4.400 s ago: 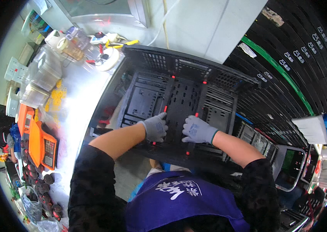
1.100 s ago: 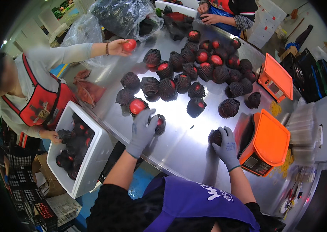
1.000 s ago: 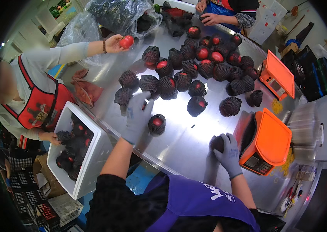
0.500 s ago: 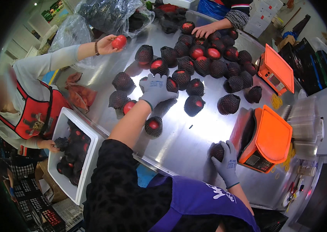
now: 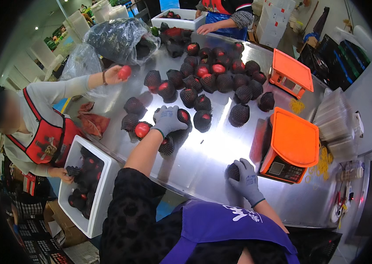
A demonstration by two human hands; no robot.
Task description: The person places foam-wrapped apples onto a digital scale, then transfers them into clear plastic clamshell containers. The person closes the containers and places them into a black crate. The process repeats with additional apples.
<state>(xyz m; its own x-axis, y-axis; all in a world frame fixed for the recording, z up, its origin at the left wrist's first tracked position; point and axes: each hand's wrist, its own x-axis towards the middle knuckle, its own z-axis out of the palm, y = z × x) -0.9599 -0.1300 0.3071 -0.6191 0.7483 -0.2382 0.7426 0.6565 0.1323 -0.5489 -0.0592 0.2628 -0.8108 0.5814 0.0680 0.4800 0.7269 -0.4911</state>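
On the steel table, my left hand [image 5: 170, 120] is gloved in grey and closed around a red tomato in a black foam net [image 5: 184, 116]. More netted tomatoes lie close about it, including a bare-topped red one [image 5: 142, 129] beside my wrist. Nearer the table's front edge, my right hand [image 5: 246, 179], also in a grey glove, has its fingers curled over another netted tomato [image 5: 233, 172]. That fruit rests on the table, and its far side is partly hidden by the fingers.
Orange scales [image 5: 295, 137] stand right of my right hand, with a second orange scale [image 5: 292, 72] behind. Netted tomatoes [image 5: 224, 82] crowd the far middle. At left, a co-worker's hand [image 5: 114, 75] holds a bare tomato above the table; a white foam box [image 5: 113, 165] holds netted ones.
My view has shifted. My left hand has come nearer to me, still on its tomato. The far co-worker's hand has drawn back from the pile. My right hand stays on its tomato.
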